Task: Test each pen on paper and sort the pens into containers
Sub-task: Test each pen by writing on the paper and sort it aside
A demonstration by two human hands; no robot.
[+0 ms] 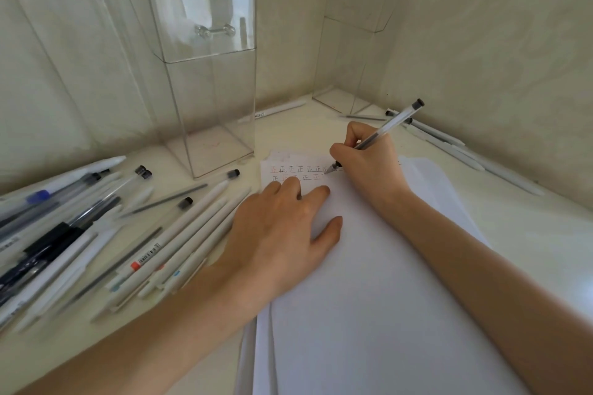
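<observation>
Right hand (369,157) pinches the clear pen (382,135), tip on the paper (369,266) to test ink — left hand (282,234) lies flat, fingers straight, steadying the sheet

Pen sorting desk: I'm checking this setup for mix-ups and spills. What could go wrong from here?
1. The pile of pens lies right beside the left hand pressing the paper; a nudge could scatter it.
2. The tall clear container looks narrow and might tip when the pen in the right hand goes in.
3. The loose pens on the right, outside any container, could get mixed up.
</observation>
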